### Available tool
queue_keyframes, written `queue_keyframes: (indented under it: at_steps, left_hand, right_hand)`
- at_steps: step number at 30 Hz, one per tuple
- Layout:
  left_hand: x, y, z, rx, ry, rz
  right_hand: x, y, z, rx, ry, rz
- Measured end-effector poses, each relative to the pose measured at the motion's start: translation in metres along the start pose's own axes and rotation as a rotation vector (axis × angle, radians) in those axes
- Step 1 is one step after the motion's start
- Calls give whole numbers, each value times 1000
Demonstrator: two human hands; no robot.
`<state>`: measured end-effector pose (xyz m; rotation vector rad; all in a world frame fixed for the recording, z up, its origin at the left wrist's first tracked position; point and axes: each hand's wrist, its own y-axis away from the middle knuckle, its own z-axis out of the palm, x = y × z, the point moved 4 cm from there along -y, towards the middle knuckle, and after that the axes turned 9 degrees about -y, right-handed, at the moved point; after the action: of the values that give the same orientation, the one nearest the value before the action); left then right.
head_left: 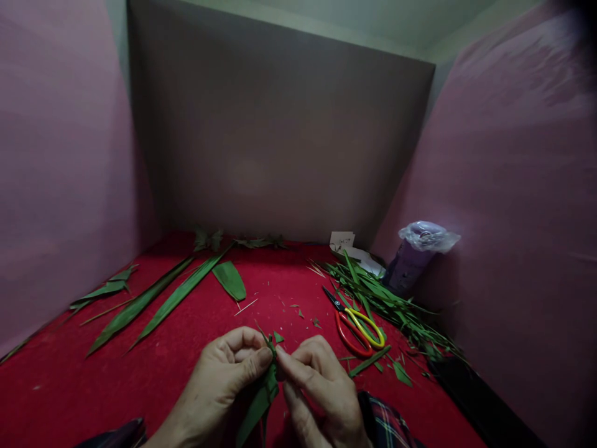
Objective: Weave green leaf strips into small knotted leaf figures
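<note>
Over the red surface [116,389] between both hands, the folded green leaf [260,401] looks light, pliant and easily split, best taken at its bunched top, where the left hand [221,376] pinches it and the right hand [321,387] has curled fingers, their grip unclear.

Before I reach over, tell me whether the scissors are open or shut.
The scissors are shut: their dark blades lie together, forming one narrow point with no visible gap between them.
</note>
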<state>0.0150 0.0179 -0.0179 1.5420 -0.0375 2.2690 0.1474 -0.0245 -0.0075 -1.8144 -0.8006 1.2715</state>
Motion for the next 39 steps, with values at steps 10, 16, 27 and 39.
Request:
queue_keyframes:
  at_steps: [10, 16, 27, 39]
  left_hand:
    - [0, -5, 6, -138, 127, -57]
    - [2, -4, 11, -140, 126, -108]
    - [3, -1, 10, -104, 123, -119]
    - [6, 2, 7, -34, 11, -30]
  right_hand:
    - [6, -7, -3, -73, -487, 488]
    - [8, -5, -2, -68, -497, 462]
    - [-2, -11, -3, -8, -330, 350]
    - [-17, -5, -7, 164, 155, -88]
